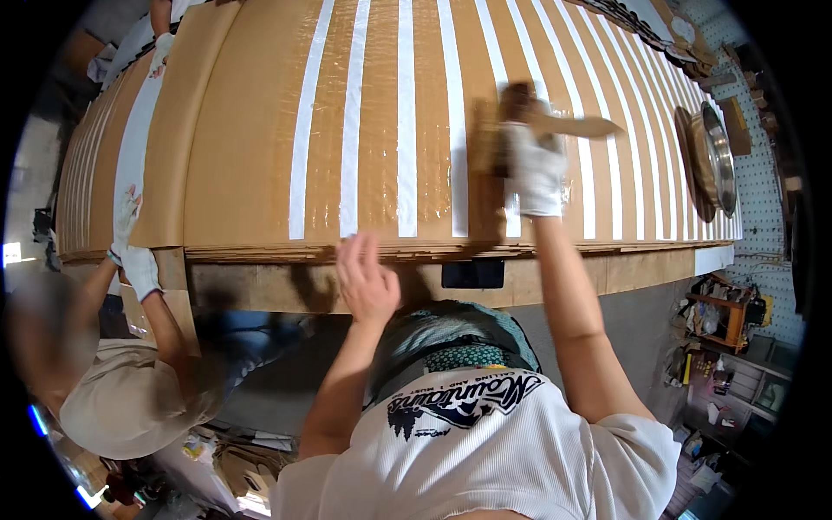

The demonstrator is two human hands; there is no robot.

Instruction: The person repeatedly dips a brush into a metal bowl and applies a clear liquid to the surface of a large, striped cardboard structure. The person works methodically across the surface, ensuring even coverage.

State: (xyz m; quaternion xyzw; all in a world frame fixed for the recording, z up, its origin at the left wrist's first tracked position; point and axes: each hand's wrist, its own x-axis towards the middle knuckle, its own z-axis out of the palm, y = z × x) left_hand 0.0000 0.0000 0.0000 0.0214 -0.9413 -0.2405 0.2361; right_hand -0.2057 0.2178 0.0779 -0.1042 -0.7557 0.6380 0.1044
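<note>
The gloved right hand grips a blurred, wooden-handled brush over white-striped cardboard stacked on a tabletop; the bare left hand, fingers loosely apart, is at the cardboard's near edge.

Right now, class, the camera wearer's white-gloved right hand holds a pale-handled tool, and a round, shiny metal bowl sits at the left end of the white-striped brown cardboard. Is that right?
No: the head view shows the metal bowl toward the right end of the cardboard, not the left. The right hand does hold the pale-handled tool.
</note>
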